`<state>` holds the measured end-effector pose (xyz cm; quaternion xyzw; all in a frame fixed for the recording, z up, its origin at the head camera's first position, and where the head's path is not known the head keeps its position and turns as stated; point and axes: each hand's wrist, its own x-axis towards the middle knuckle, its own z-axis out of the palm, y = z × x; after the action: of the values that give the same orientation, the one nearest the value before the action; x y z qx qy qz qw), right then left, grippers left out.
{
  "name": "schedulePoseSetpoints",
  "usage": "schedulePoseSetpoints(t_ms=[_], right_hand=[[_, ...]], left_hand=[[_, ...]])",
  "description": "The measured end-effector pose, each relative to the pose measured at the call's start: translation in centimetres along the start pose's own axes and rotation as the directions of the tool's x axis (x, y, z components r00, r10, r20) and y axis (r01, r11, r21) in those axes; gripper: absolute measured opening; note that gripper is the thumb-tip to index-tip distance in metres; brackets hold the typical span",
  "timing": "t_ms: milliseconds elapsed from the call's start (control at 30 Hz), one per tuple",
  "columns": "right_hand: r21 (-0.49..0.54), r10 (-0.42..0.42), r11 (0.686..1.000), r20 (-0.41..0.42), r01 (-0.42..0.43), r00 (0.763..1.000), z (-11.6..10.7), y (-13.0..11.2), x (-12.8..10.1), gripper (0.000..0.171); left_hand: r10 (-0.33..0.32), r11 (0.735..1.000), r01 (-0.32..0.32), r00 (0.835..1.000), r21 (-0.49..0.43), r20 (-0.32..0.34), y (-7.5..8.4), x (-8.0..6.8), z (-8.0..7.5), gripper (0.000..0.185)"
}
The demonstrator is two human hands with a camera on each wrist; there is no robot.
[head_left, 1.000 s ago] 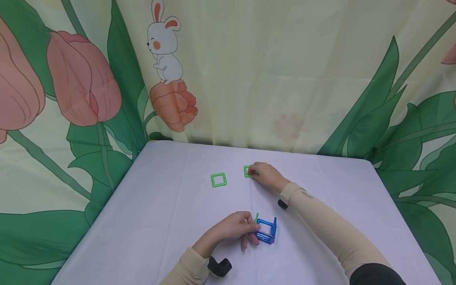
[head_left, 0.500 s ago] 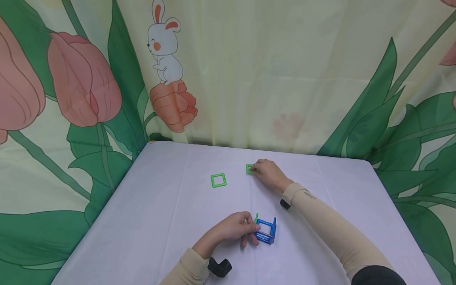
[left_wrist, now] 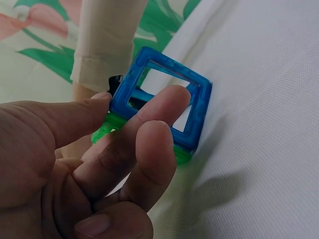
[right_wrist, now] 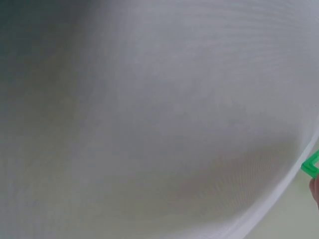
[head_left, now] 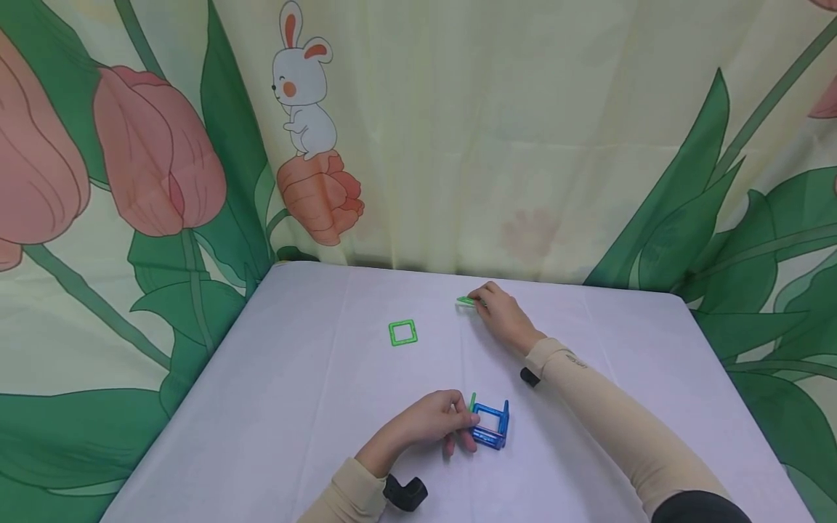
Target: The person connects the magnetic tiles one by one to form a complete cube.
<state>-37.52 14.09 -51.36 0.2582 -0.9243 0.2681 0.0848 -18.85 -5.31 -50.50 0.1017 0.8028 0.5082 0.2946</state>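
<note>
A small box-like build of blue and green square magnetic tiles [head_left: 492,438] stands on the table near the front. My left hand [head_left: 431,421] pinches its left side between thumb and fingers. In the left wrist view, the thumb meets the edge of a blue tile [left_wrist: 202,112], with green edges showing below. Farther back, my right hand [head_left: 502,316] pinches a green square tile [head_left: 465,300], tilted so it shows nearly edge-on. Only a corner of that green tile [right_wrist: 309,167] and a bit of finger enter the right wrist view.
Another green square tile [head_left: 393,335] lies flat on the white tablecloth [head_left: 275,407], left of the right hand. Behind the table's far edge hangs a curtain [head_left: 445,145] printed with tulips and a rabbit. Each wrist wears a black device [head_left: 405,494].
My right hand has moved slightly back and right with the green tile, which has turned from showing its open face to nearly edge-on. The left hand and the build have stayed in place.
</note>
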Motion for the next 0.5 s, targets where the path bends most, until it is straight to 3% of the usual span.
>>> schedulePoseSetpoints(t_ms=[500], right_hand=[[-0.001,0.047,0.999,0.009,-0.047,0.999,-0.91,0.03,-0.41,0.02]], left_hand=[[-0.004,1.0,0.004,1.0,0.005,-0.001,0.06,-0.03,0.07,0.024]])
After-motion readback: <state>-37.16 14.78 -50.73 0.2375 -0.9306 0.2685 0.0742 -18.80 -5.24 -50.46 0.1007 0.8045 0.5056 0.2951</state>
